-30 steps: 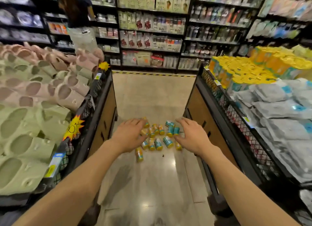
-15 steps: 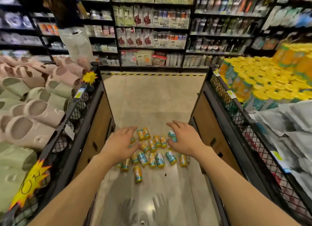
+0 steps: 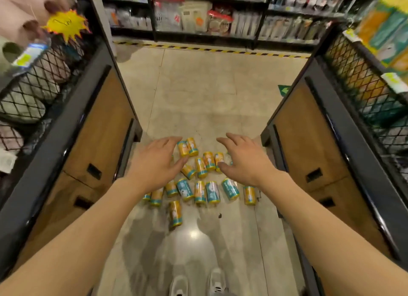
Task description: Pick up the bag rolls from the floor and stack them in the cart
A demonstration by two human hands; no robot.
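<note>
Both arms extended, left grip point(image 3: 157, 162) and right grip point(image 3: 244, 161) palms down, fingers relaxed, empty

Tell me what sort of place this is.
Most likely a shop aisle: dark shelving packed with packaged goods at the back, black mesh-topped display bins on both sides, and a yellow starburst price tag clipped to the left one.

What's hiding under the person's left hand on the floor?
Small yellow and teal bag rolls lie on the tiled floor beneath the open left hand. One roll's edge peeks out beside it; how many more it covers cannot be seen.
</note>
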